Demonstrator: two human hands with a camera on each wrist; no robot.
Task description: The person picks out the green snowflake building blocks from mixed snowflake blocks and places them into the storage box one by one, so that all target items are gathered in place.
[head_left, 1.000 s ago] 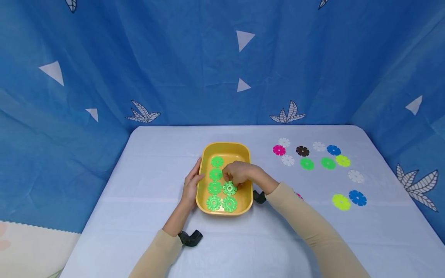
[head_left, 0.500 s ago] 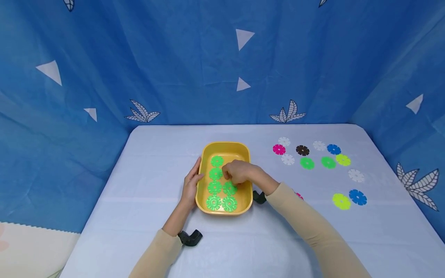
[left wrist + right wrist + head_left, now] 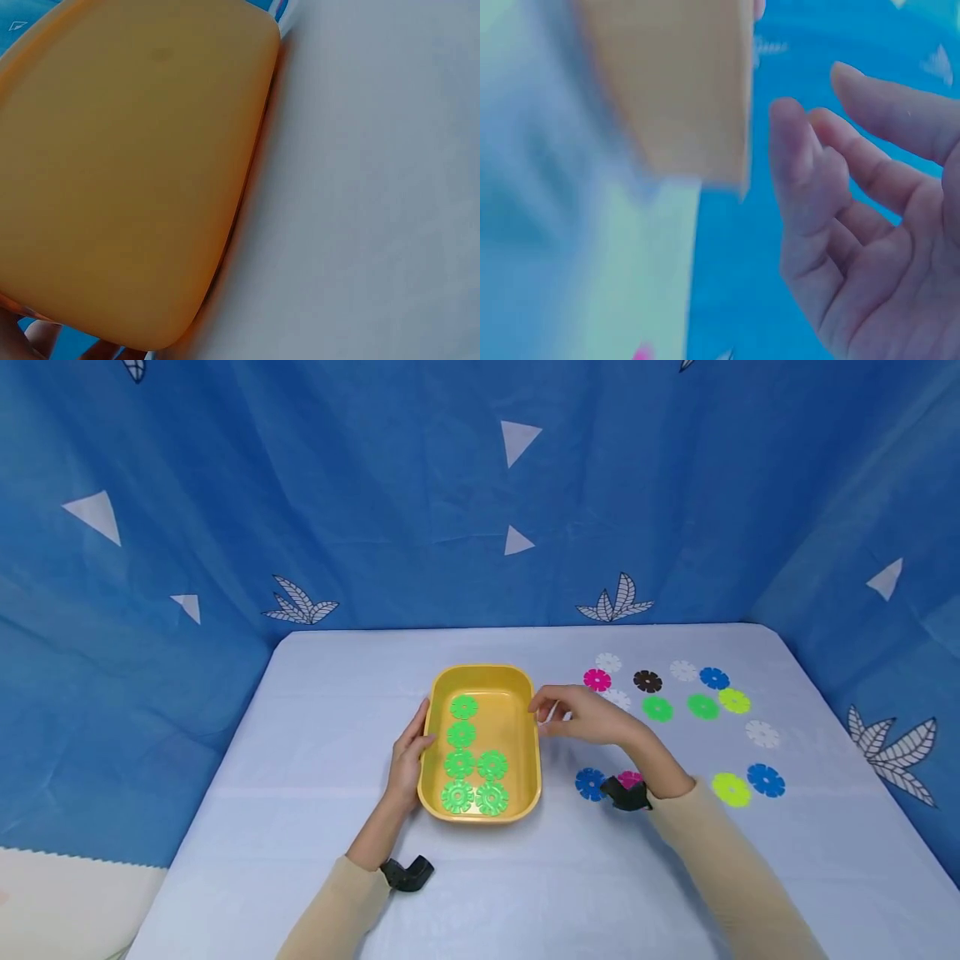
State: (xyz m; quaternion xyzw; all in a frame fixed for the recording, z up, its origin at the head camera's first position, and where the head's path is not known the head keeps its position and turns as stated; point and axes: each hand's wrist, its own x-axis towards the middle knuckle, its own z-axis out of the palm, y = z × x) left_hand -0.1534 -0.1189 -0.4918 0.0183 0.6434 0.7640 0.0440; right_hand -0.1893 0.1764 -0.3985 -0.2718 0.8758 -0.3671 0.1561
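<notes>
A yellow tray (image 3: 517,760) stands on the white table, holding several green notched discs (image 3: 459,764) in two columns; the left column is longer, the right has two. My left hand (image 3: 407,760) grips the tray's left side, thumb over the rim and fingers along the outer wall. In the left wrist view the tray's wall (image 3: 135,180) fills much of the picture, and only bits of fingers show at the bottom. My right hand (image 3: 588,717) hovers by the tray's right rim, fingers loosely bent, holding nothing; the right wrist view shows bare fingertips (image 3: 787,124).
Loose notched discs lie on the right of the table: pink (image 3: 597,680), brown (image 3: 648,682), white (image 3: 762,734), green (image 3: 703,707), yellow (image 3: 731,790) and blue (image 3: 766,781). Another blue disc (image 3: 590,784) lies near the right wrist's black camera mount (image 3: 627,794). A blue curtain (image 3: 420,493) hangs behind.
My right hand has let go of a green disc in the tray's right column and moved right, out over the rim. The left hand keeps its hold.
</notes>
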